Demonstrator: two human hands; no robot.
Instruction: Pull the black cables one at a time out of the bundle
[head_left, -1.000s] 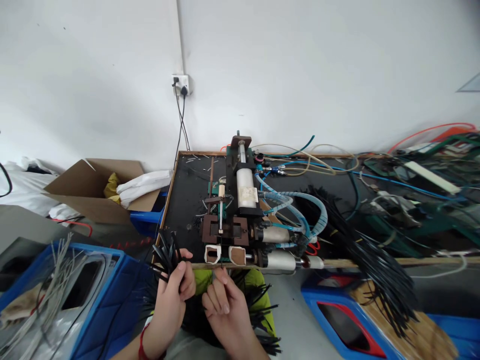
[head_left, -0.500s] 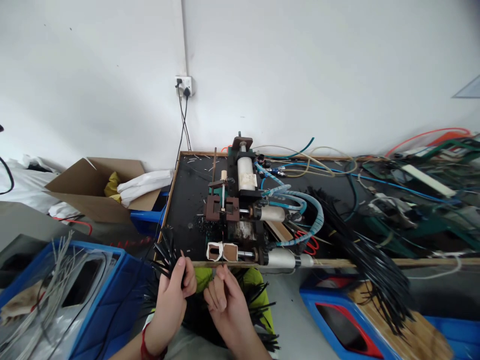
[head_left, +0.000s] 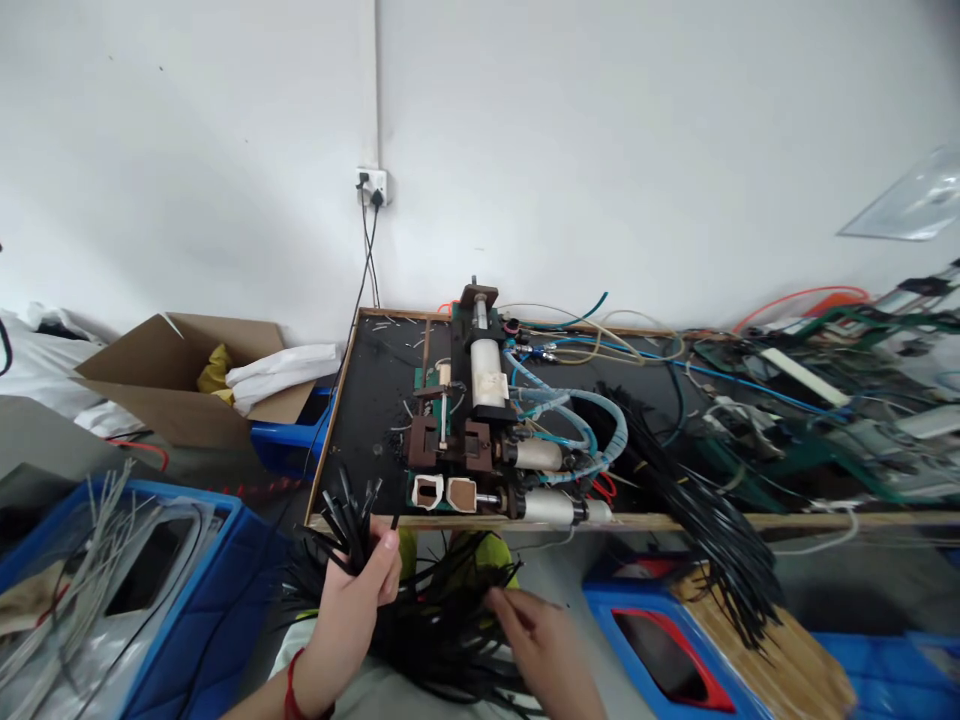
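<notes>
My left hand (head_left: 360, 590) is closed around a bunch of black cables (head_left: 346, 530), their cut ends sticking up past the thumb. My right hand (head_left: 544, 640), a little blurred, has its fingertips pinched at the black cables (head_left: 442, 620) piled across my lap. Just beyond my hands, at the table's front edge, stands a pneumatic wire-stripping machine (head_left: 487, 370). Its front pair of pads (head_left: 444, 493) is parted, and the brown jaw blocks (head_left: 448, 443) behind them stand apart too.
A thick bundle of black cables (head_left: 705, 510) hangs over the table edge at right. Blue bins stand at left (head_left: 225, 590) and right (head_left: 600, 610). An open cardboard box (head_left: 180, 400) is at far left. Air hoses (head_left: 611, 430) curve beside the machine.
My right hand has moved from the front pads down and right to the lap cables. The brown jaw blocks have parted. My left hand keeps its bunch and has shifted slightly right.
</notes>
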